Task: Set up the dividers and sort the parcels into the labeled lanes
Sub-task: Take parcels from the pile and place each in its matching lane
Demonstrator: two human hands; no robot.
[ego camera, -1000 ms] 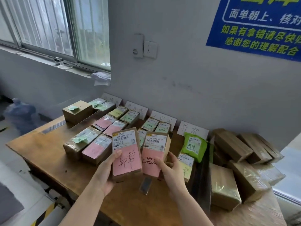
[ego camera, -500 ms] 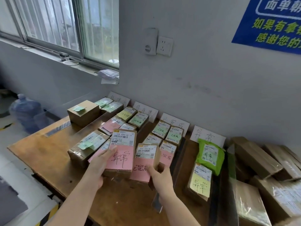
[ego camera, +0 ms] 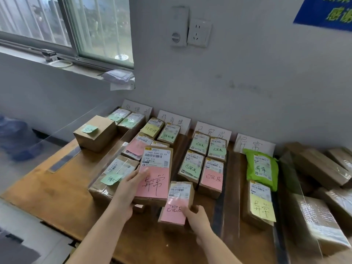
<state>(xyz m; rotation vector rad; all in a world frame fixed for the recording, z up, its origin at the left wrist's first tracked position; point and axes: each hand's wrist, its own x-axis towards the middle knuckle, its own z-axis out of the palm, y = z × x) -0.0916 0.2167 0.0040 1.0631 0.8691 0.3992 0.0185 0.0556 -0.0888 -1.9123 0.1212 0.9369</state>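
Left hand (ego camera: 124,191) grips the 异常 box (ego camera: 155,168), apparently above the wrong lanes. Right hand (ego camera: 197,216) pinches the 已完成 box (ego camera: 178,199) at its 5 o'clock. Risk: with both hands loaded, a box slips or gets misfiled. The 异常 lane (ego camera: 236,187), at 3 o'clock, holds a green bag (ego camera: 262,168) and a yellow-note box (ego camera: 260,202). The 已完成 lane (ego camera: 211,208) holds four boxes.

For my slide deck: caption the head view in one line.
Left hand holds a pink-noted 异常 parcel, right hand grips a pink-noted 已完成 parcel, before four lane signs.
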